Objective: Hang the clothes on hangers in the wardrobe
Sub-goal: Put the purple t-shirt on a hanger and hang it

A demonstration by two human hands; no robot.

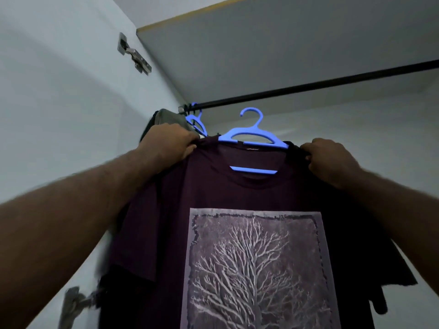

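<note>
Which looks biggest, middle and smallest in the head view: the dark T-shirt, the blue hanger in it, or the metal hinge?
1. dark T-shirt, by far the largest.
2. blue hanger.
3. metal hinge, smallest as seen; its distance from the camera differs, so true size is unsure.

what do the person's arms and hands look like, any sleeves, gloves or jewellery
Both arms are bare right to the frame edge, with no sleeve in view. The left hand and right hand wear no gloves. No watch, bracelet or ring shows on the parts that are visible.
</note>
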